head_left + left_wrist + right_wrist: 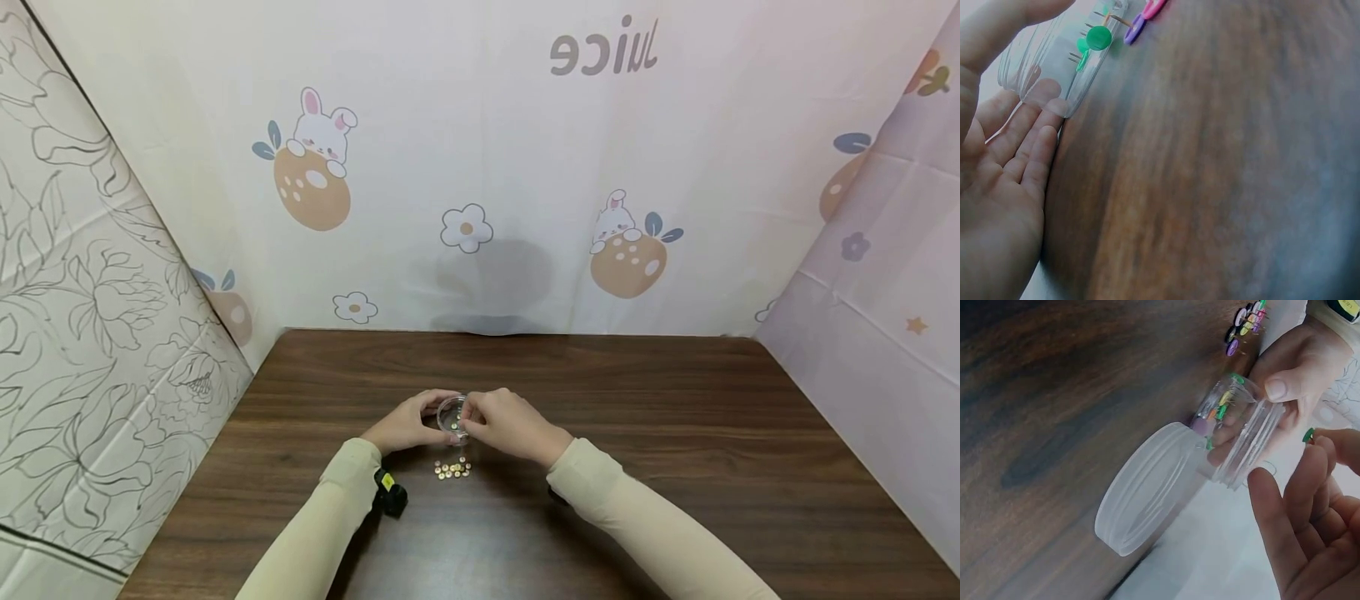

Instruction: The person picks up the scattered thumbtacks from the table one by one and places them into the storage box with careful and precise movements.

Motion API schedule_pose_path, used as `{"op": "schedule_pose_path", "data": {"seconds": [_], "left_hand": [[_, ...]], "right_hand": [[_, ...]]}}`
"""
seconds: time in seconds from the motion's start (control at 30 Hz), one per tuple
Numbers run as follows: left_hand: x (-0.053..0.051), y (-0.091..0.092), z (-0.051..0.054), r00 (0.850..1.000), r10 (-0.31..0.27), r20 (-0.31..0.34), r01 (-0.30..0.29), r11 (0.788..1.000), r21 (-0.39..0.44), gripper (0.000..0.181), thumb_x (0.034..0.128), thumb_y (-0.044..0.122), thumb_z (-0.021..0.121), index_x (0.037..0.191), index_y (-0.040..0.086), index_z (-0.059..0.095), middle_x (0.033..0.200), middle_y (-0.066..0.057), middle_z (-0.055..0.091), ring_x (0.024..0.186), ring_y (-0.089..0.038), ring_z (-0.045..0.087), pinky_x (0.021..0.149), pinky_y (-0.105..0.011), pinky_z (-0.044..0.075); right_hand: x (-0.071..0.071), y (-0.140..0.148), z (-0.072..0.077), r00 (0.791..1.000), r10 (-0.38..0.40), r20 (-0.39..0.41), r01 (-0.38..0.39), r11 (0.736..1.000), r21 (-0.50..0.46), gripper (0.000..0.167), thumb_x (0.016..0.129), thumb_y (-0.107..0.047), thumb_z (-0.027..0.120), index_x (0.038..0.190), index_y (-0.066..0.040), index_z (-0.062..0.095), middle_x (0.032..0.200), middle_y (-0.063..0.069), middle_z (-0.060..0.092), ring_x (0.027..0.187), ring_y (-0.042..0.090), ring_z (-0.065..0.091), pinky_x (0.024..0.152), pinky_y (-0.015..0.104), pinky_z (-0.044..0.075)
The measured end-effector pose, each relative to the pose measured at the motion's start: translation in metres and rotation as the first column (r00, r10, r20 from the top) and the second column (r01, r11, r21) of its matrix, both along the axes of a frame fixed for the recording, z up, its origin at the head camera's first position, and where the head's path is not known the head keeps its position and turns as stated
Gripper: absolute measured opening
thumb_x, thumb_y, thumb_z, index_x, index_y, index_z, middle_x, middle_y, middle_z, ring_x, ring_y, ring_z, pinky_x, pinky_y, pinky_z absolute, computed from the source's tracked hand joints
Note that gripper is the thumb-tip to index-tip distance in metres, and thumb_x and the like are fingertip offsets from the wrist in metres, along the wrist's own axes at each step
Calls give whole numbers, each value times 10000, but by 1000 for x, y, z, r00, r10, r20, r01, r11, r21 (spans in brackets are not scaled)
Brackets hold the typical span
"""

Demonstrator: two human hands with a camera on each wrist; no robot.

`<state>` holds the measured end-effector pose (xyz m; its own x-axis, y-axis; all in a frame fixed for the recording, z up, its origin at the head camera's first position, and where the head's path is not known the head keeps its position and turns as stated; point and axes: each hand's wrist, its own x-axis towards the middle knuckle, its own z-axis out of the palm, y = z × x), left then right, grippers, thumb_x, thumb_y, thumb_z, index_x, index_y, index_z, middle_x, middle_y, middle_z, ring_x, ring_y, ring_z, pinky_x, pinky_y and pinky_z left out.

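Observation:
My left hand grips a clear plastic jar by its side, thumb on one side and fingers on the other. In the left wrist view, green thumbtacks with their pins showing lie inside it. Close to the jar's mouth, my right hand pinches a green thumbtack between its fingertips. Toward the person from the jar, a small group of loose thumbtacks lies on the table. These are purple, yellow, pink and other colours in the right wrist view.
A translucent round lid is beside the jar in the right wrist view. Everything rests on a dark wood table. Printed curtains hang behind it and at both sides. A black wrist device sits at the left sleeve.

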<state>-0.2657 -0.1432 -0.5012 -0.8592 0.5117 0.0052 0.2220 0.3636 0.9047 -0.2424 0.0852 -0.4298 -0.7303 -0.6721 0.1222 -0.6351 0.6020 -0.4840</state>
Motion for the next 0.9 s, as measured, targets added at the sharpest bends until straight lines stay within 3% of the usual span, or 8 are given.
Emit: {"op": "schedule_pose_path", "data": {"seconds": [0.27, 0.53, 0.9], "left_hand": [[-2, 0, 0, 1000, -3, 20, 3, 1000, 4, 726, 836, 270, 849, 1466, 191, 496, 1417, -1, 528, 1287, -194, 509, 1061, -451, 411], [-1, -1, -1, 1000, -2, 26, 2, 1000, 17, 698, 829, 252, 856, 1440, 216, 519, 1351, 27, 576, 1211, -144, 550, 1011, -390, 446], [-2, -1, -2, 999, -3, 32, 3, 1000, 22, 691, 833, 237, 852, 1436, 205, 517, 1351, 15, 578, 1224, -145, 543, 1037, -408, 420]], "right_hand": [[-8, -4, -4, 998, -59, -20, 59, 998, -27, 80, 992, -204, 662, 928, -159, 680, 682, -120, 582, 514, 32, 503, 499, 238, 452], [-15, -9, -9, 996, -61, -59, 60, 998, -17, 93, 976, -214, 692, 904, -162, 719, 697, -111, 590, 556, 27, 518, 539, 237, 467], [-26, -17, -13, 994, -97, -51, 98, 995, 25, 71, 940, -233, 741, 890, -186, 763, 754, -117, 629, 613, 24, 543, 548, 241, 474]]}}
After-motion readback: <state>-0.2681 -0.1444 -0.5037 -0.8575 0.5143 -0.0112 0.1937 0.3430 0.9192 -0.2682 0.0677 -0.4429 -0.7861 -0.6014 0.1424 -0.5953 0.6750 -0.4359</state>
